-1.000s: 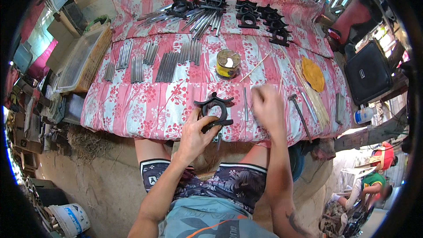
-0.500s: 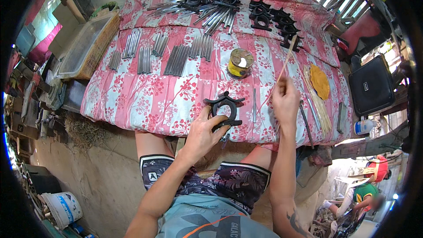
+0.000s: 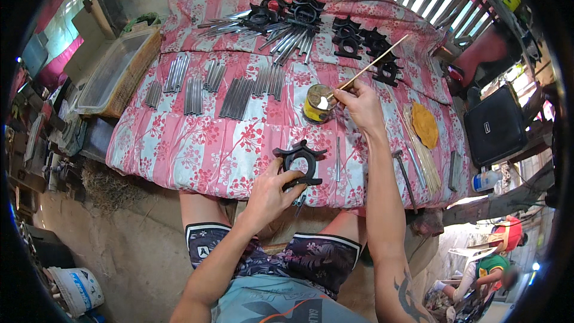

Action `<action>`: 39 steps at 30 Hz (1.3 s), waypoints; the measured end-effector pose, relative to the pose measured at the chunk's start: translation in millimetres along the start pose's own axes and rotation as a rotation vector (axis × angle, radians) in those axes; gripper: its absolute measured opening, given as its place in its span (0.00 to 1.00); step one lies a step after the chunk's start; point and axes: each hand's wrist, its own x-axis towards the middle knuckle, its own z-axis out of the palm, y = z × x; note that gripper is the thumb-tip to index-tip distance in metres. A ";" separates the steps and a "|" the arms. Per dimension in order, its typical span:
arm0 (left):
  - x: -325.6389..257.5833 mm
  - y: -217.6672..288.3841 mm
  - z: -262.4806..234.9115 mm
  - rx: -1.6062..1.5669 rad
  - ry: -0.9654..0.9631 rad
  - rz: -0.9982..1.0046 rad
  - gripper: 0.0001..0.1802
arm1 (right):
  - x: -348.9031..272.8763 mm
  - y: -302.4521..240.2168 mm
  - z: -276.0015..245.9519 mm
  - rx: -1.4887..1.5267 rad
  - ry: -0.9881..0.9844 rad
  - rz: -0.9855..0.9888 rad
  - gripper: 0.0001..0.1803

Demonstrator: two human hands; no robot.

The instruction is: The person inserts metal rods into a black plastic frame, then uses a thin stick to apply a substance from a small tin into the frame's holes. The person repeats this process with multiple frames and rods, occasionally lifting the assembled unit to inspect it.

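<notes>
My left hand (image 3: 267, 196) is closed around the lower left side of a black ring-shaped frame (image 3: 303, 151) with a peaked, roof-like top, at the table's near edge. A thin wooden stick (image 3: 382, 55) is pinched in my right hand (image 3: 362, 106); it slants up to the right, and its lower end is at the rim of a small yellow can (image 3: 313, 111). The can has a brownish top with a white patch; whether the stick touches what is in it I cannot tell. A single thin metal tube (image 3: 338, 158) lies between my hands.
Sorted bundles of metal tubes (image 3: 237, 98) lie at the left of the pink floral cloth (image 3: 197, 155). Farther back are loose tubes and several black frames (image 3: 306, 9). To the right lie an orange cloth (image 3: 424, 125), pale sticks (image 3: 421, 164) and a hammer-like tool (image 3: 405, 179). Two people sit beyond, lower right.
My right hand has moved left to the can, and the stick has tilted over with its lower end at the can's rim. My left hand keeps hold of the black frame.
</notes>
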 end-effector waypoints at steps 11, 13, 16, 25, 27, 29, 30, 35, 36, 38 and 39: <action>-0.6 2.5 -2.9 -0.038 -0.018 -0.012 0.17 | 11.8 22.3 2.5 -0.002 -0.036 -0.072 0.08; -0.2 3.4 -3.1 -0.045 -0.007 -0.004 0.16 | 11.4 21.8 1.5 0.018 -0.039 -0.052 0.08; 0.7 4.6 -3.3 -0.008 0.003 -0.006 0.17 | -2.4 15.5 -3.4 0.187 -0.010 -0.013 0.08; -1.2 -0.7 1.2 -0.030 -0.009 -0.030 0.17 | -156.9 27.2 26.2 0.506 -0.109 0.097 0.10; -1.6 -1.3 2.2 -0.016 -0.001 -0.025 0.18 | -171.1 36.5 39.2 0.580 -0.133 0.118 0.11; -1.8 -0.9 1.7 0.010 0.021 -0.009 0.18 | -176.3 42.0 45.0 0.552 -0.118 0.078 0.10; -1.7 -0.4 1.1 -0.004 0.006 -0.015 0.18 | -176.9 43.4 46.4 0.535 -0.099 0.064 0.10; -0.5 1.7 -1.5 -0.023 -0.039 -0.044 0.16 | -176.8 44.3 49.2 0.480 -0.111 0.023 0.08; -0.5 1.8 -1.3 -0.030 -0.036 -0.037 0.16 | -176.9 44.3 49.5 0.457 -0.114 0.032 0.08; -0.5 1.4 -0.6 -0.023 -0.020 -0.022 0.16 | -177.4 43.9 50.2 0.437 -0.110 0.050 0.07; -0.8 1.2 -0.2 -0.030 -0.016 -0.016 0.16 | -177.6 43.5 51.0 0.440 -0.103 0.057 0.07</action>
